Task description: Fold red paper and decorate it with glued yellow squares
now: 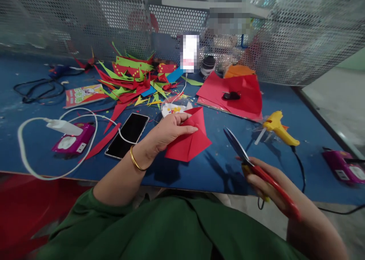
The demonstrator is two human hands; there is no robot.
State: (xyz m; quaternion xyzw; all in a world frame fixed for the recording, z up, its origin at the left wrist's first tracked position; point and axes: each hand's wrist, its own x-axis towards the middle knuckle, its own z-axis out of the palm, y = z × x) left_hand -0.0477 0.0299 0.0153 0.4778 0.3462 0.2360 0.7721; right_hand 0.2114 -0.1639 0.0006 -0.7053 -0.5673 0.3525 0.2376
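Observation:
My left hand [171,129] pinches a folded piece of red paper [192,140] between thumb and fingers, above the blue table near its front edge. Creases run across the paper. To the right, my right hand [270,180] is wrapped round the scissors [238,144], which have red and yellow handles. Their blades look closed and point up and to the left, apart from the paper. Just behind my left hand stands a round dish [176,106] with white and yellow bits in it, partly hidden by the paper.
Red and green paper scraps [128,79] lie heaped at the back. A dark phone [128,134] and a purple power socket [74,138] with white cable are on the left. Right are red sheets [242,96], a yellow glue gun [281,129] and another purple socket [343,167].

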